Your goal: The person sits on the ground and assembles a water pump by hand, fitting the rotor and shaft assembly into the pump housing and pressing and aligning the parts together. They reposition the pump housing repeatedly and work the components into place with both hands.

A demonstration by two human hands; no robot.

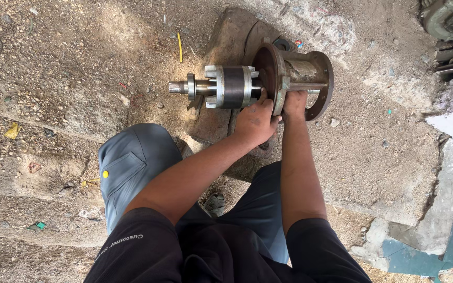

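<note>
Ground (pixel 53 68) of dirt and gravel is seen beneath a stone (pixel 237 36), on which a flanged housing (pixel 310 71) with a rotor (pixel 232 86) is propped. The housing's flange is clasped by the left hand (pixel 256 121), its frame by the right hand (pixel 293 102); both grips are closed.

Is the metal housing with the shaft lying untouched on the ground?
No: both hands, left and right, grip the flanged metal housing, which rests on a stone block with its shaft pointing left.

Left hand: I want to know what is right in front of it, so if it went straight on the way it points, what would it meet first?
The left hand already rests on the round metal flange; beyond it, probably the dark rotor.
</note>
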